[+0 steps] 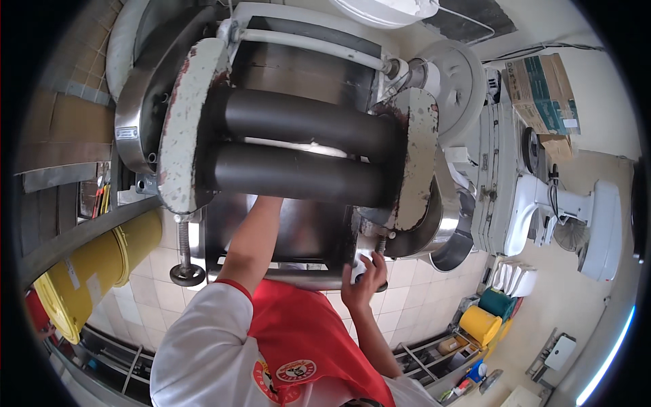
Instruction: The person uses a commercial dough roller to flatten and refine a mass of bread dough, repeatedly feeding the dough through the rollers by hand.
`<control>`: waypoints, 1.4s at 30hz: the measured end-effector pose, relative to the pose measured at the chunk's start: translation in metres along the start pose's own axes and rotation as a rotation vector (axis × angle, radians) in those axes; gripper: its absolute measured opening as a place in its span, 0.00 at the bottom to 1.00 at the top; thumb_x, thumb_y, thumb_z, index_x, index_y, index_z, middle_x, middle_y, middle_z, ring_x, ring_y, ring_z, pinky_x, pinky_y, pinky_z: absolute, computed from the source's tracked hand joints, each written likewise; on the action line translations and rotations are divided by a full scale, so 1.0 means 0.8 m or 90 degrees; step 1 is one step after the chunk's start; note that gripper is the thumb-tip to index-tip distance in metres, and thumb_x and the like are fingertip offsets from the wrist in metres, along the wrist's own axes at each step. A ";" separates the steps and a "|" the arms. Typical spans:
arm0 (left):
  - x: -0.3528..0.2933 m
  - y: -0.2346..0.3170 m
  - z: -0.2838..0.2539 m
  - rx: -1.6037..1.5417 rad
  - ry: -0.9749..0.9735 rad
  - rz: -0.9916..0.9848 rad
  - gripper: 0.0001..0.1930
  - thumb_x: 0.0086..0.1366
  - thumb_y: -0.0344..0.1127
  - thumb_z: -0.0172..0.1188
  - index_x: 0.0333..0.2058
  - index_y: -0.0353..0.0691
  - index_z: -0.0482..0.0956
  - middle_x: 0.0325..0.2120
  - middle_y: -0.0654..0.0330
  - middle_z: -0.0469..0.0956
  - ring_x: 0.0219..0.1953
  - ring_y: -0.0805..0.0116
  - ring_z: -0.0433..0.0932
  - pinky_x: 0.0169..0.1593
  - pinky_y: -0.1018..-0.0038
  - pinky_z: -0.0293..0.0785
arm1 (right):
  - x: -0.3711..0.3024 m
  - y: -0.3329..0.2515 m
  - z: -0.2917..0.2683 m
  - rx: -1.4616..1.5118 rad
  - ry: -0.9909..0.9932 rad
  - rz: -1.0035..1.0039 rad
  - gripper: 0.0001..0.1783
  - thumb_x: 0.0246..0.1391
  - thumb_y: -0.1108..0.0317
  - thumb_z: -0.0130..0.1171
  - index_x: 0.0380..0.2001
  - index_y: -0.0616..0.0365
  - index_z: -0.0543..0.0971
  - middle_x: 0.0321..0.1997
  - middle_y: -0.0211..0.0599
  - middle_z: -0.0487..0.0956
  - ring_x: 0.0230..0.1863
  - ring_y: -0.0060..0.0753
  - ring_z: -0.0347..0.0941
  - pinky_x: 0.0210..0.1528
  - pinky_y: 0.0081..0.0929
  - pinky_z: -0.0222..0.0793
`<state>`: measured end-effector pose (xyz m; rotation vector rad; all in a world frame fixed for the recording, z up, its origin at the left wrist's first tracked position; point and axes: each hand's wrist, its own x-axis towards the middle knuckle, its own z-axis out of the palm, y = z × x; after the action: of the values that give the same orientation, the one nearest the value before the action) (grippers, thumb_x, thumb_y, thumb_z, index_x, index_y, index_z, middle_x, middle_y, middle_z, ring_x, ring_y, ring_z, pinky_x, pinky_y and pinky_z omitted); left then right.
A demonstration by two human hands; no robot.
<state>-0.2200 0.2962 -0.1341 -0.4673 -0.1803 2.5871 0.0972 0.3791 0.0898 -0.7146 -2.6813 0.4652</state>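
Note:
A dough sheeter with two dark rollers, the upper [305, 119] and the lower [298, 173], fills the middle of the view. Worn, paint-chipped side housings [182, 125] flank them. Something white [312, 147] shows in the gap between the rollers; I cannot make out what it is. My left forearm [254, 237] reaches under the lower roller, over the dark metal tray [308, 230], and the roller hides that hand. At the front right corner, my right hand [364, 279] curls its fingers and thumb around a black handwheel [385, 285] below a threaded screw.
Another black handwheel [188, 275] hangs at the front left. Yellow lidded bins [71, 288] stand to the left. A white bowl [386, 8] is beyond the machine. On the right are a white mixer-like machine [597, 230] and a cardboard box [542, 95].

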 end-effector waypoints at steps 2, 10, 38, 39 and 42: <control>-0.002 -0.006 0.002 -0.001 0.009 0.008 0.33 0.75 0.62 0.45 0.65 0.42 0.72 0.64 0.53 0.73 0.66 0.48 0.70 0.70 0.45 0.64 | -0.017 0.021 -0.010 -0.086 0.013 0.080 0.22 0.52 0.66 0.71 0.51 0.57 0.80 0.60 0.53 0.76 0.62 0.57 0.69 0.66 0.53 0.58; -0.059 -0.018 0.031 -0.014 0.065 0.042 0.31 0.75 0.59 0.46 0.62 0.41 0.74 0.62 0.52 0.75 0.65 0.48 0.71 0.70 0.47 0.65 | -0.018 0.140 -0.016 0.423 -0.016 0.421 0.13 0.68 0.65 0.61 0.44 0.66 0.83 0.35 0.40 0.84 0.35 0.23 0.76 0.39 0.25 0.73; -0.318 0.073 0.118 0.813 0.267 -0.206 0.07 0.70 0.34 0.65 0.43 0.40 0.81 0.38 0.60 0.84 0.40 0.65 0.85 0.43 0.68 0.83 | 0.297 -0.190 0.135 0.500 0.079 -0.207 0.09 0.57 0.68 0.67 0.38 0.59 0.81 0.36 0.39 0.80 0.38 0.43 0.77 0.43 0.40 0.74; -0.325 0.088 0.093 0.805 0.307 -0.213 0.07 0.69 0.33 0.66 0.42 0.40 0.81 0.37 0.60 0.84 0.39 0.65 0.86 0.41 0.69 0.84 | 0.253 -0.190 0.131 0.379 0.093 -0.275 0.11 0.54 0.66 0.66 0.40 0.56 0.81 0.40 0.43 0.79 0.44 0.52 0.75 0.50 0.49 0.70; -0.336 0.112 0.038 0.860 0.393 -0.213 0.06 0.71 0.35 0.64 0.41 0.39 0.82 0.36 0.57 0.86 0.38 0.63 0.87 0.37 0.69 0.84 | 0.122 -0.170 0.110 0.241 0.064 -0.356 0.21 0.54 0.64 0.66 0.52 0.55 0.79 0.63 0.45 0.74 0.69 0.54 0.65 0.71 0.55 0.58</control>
<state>-0.0524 0.0829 -0.0457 -0.5613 1.4289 1.5898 -0.0740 0.2988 0.0860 0.1183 -2.4427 0.7236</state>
